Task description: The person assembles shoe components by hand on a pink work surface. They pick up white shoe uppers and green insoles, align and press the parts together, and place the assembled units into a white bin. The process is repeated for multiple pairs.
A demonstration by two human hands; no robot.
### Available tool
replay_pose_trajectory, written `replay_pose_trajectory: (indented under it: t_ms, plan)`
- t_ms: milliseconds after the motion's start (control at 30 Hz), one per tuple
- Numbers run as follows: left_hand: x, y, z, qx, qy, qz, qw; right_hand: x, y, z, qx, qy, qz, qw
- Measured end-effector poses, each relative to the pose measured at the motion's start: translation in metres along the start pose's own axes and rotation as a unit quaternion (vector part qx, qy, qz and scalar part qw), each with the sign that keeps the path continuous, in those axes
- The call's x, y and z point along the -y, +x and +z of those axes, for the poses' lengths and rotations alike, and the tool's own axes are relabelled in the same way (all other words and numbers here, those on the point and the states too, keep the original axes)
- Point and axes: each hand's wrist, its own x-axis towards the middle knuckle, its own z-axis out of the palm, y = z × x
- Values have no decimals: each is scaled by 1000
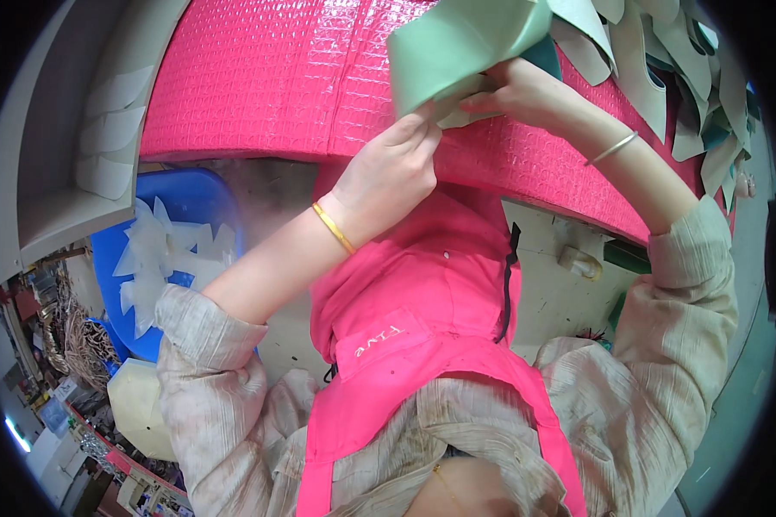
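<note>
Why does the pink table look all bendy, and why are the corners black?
In the head view, the fisheye lens curves straight edges, so the pink table bows; the black corners are the lens rim. Light is soft and even, with a faint sheen on the table's quilted cover. The left hand and right hand on the green piece look sharp.

Bright, even light falls on the pink table (259,77), with soft shadow beneath its near edge. Around the table the fisheye bends straight edges, and the corners go black. Clutter far left of it is blurred.
</note>
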Motion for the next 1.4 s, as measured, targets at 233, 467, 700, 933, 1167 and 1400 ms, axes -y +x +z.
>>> replay_pose_trajectory:
  t_ms: [233,467,700,933,1167,1400]
  plan:
    - [-3,-14,12,-69,-47,-87,993,1,10,3,-7,-332,-94,939]
    - [-13,0,15,-72,-145,-151,975,18,15,-6,49,-431,-80,897]
    - [-23,10,21,-97,-212,-185,955,15,14,-13,113,-424,-80,895]
    - [-30,10,22,-104,-255,-205,939,31,14,-10,148,-499,-24,854]
    - [-34,13,27,-126,-245,-208,939,9,15,-33,125,-496,-140,848]
    - [-42,32,26,-125,-212,-211,946,8,14,-33,144,-499,-148,841]
